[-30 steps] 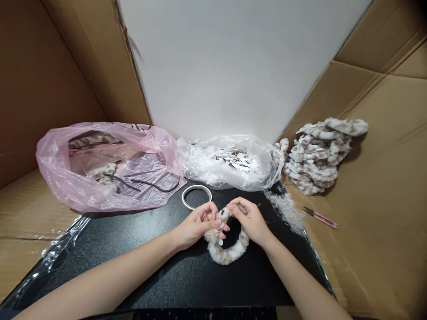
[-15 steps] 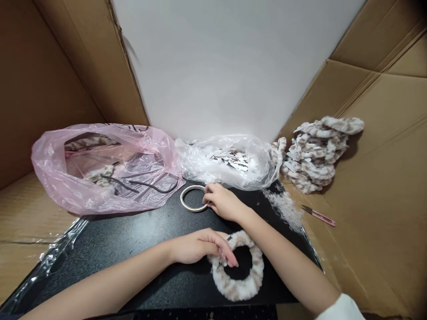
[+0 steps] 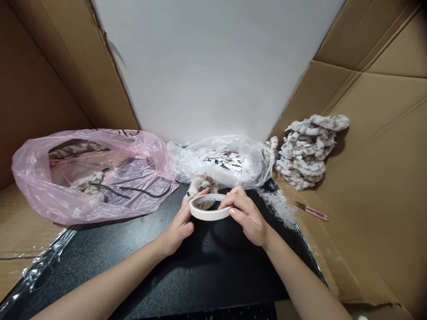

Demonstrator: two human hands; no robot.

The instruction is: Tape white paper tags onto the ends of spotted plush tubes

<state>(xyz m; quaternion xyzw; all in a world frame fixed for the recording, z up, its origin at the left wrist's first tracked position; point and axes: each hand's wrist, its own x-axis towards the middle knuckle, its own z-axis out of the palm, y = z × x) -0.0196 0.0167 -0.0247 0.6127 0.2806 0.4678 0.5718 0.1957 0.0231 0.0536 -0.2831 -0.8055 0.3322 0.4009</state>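
Note:
My right hand (image 3: 247, 214) grips the right side of a roll of pale tape (image 3: 210, 215), which is raised above the black table (image 3: 133, 249). On the roll's left is my left hand (image 3: 178, 224), its thumb bent and its fingers reaching behind the tape. A fluffy white and brown fabric ring (image 3: 203, 181) shows just behind the roll, at the fingers of my left hand; its lower part is hidden by the tape and hand.
At the left lies an open pink plastic bag (image 3: 140, 160) with fluffy pieces and dark strips. A clear bag (image 3: 187, 162) holds white cards. Fluffy rings (image 3: 307, 151) are piled at the right, near pink-handled snips (image 3: 315, 213) and loose white fibres (image 3: 280, 206).
My right hand has lifted the tape roll off the table and brought it nearer. My left hand has moved up and away from me, and the fluffy ring has moved with it to behind the roll.

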